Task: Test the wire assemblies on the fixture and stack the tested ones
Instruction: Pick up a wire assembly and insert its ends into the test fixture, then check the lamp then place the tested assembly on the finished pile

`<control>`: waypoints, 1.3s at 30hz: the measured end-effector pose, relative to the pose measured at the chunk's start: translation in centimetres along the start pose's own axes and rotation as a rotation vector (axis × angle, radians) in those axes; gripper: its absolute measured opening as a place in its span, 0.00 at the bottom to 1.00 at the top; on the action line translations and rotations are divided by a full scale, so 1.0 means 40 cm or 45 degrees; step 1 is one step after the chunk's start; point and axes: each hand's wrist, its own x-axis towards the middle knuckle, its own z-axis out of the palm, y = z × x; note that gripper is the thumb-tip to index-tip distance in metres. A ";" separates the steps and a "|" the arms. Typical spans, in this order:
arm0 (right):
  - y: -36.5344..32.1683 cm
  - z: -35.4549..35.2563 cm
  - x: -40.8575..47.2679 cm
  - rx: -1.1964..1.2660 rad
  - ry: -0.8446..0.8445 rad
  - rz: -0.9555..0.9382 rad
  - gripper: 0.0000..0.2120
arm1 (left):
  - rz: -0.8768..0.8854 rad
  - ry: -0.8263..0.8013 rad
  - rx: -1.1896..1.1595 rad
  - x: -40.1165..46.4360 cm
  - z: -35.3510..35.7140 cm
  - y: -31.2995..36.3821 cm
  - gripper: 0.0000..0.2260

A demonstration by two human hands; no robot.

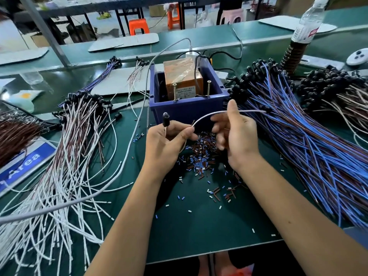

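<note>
Both hands [201,140] hold a white wire assembly [219,114] before the blue fixture box [187,108].

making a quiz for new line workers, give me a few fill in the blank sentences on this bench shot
1. The left hand holds a black holder on a ____ wire.
2. The fixture's orange block sits in a ____ bin.
3. The pile of blue wires lies to the person's ____.
4. Two ____ stand at the bin's front rim.

Missing: white; blue; right; screws

At frame centre, the left hand [169,139] pinches a black-capped white wire assembly [201,119]; the right hand [237,136] holds its arc before the blue fixture box [187,107].
</note>
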 end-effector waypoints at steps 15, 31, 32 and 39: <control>-0.016 -0.028 -0.015 -0.625 -0.698 -0.252 0.27 | -0.021 -0.067 -0.358 0.004 0.011 0.036 0.04; 0.000 -0.019 0.003 -0.044 -0.571 -0.120 0.22 | -0.371 -0.233 -0.673 0.011 -0.006 0.025 0.11; -0.001 -0.019 0.005 0.005 -0.560 -0.103 0.20 | -0.393 -0.299 -0.700 0.010 -0.006 0.024 0.11; -0.018 -0.026 0.001 0.149 -0.549 -0.125 0.10 | -0.419 -0.499 -0.770 0.006 -0.009 0.022 0.12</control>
